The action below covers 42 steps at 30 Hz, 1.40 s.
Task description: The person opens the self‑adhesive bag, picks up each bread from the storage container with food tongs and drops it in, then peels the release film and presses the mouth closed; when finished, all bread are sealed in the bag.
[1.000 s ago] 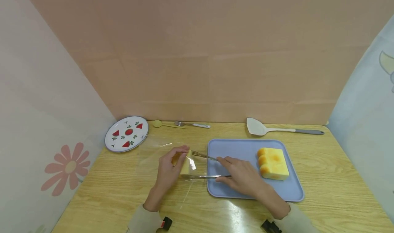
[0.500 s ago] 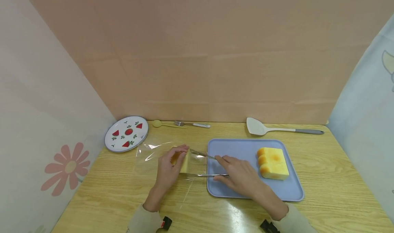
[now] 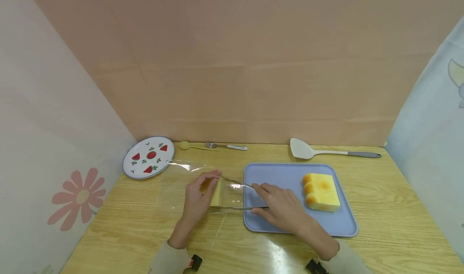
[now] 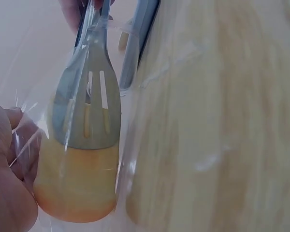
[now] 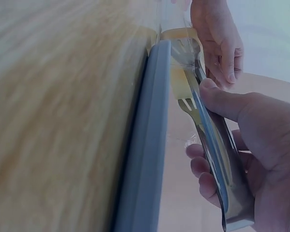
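My right hand (image 3: 284,207) grips metal tongs (image 3: 243,208) over the left part of the blue tray, its thumb on one arm and fingers on the other. One end of the tongs is a slotted turner, the other a fork. In the left wrist view they lie on either side of a piece of bread (image 4: 79,193) inside a clear plastic bag (image 4: 26,130). My left hand (image 3: 197,197) holds the bag around the bread, thumb on the near side and fingertips at the top. Part of the bread is hidden behind that hand.
Another piece of bread (image 3: 322,191) sits on the right part of the blue tray (image 3: 279,171). Along the back lie a patterned plate (image 3: 143,168), a yellow spoon (image 3: 185,145), a small fork (image 3: 235,147) and a white turner (image 3: 301,149). A wall stands close behind them.
My right hand and the tongs have shifted slightly left. The bread in the bag has tilted a little, and the bag's film has rippled. My left hand has barely moved.
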Motion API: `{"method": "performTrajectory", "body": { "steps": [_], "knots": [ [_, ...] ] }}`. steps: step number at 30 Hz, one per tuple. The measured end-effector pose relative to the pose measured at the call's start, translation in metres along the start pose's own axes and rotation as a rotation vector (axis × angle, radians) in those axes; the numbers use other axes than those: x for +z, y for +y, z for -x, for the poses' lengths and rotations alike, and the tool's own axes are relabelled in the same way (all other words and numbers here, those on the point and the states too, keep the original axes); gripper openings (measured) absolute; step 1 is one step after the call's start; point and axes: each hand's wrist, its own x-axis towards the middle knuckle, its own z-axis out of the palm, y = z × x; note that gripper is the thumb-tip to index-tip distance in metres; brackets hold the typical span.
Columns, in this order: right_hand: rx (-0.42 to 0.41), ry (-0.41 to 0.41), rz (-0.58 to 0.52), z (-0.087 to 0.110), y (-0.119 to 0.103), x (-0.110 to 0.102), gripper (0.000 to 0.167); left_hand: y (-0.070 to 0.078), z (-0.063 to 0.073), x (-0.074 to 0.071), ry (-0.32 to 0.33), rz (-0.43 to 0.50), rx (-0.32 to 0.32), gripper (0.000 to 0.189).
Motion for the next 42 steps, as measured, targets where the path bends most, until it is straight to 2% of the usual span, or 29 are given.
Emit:
{"method": "performTrajectory", "body": {
  "steps": [5, 12, 17, 23, 29, 42],
  "knots": [
    [-0.004, 0.014, -0.001, -0.0012, -0.0001, 0.0013, 0.070, -0.0012, 0.0000, 0.0013, 0.004, 0.015, 0.019, 0.008],
    [0.012, -0.033, -0.034, -0.0011, -0.0009, 0.0016, 0.066, 0.0015, 0.0007, 0.0027, 0.008, 0.018, 0.059, 0.012],
    [0.013, -0.065, -0.053, -0.0008, -0.0005, 0.0011, 0.063, 0.0056, 0.0005, 0.0015, 0.003, -0.001, 0.024, 0.007],
    [0.003, -0.043, -0.038, 0.0003, -0.0016, 0.0016, 0.064, 0.0041, 0.0001, 0.0005, -0.005, -0.032, -0.036, 0.006],
    [0.007, -0.018, -0.025, -0.0009, -0.0040, 0.0036, 0.066, 0.0034, -0.0003, 0.0008, -0.013, -0.040, -0.042, 0.005],
    [0.075, -0.069, -0.046, -0.0012, -0.0069, 0.0053, 0.062, 0.0066, 0.0001, -0.0003, -0.020, -0.038, -0.078, 0.006]
  ]
}}
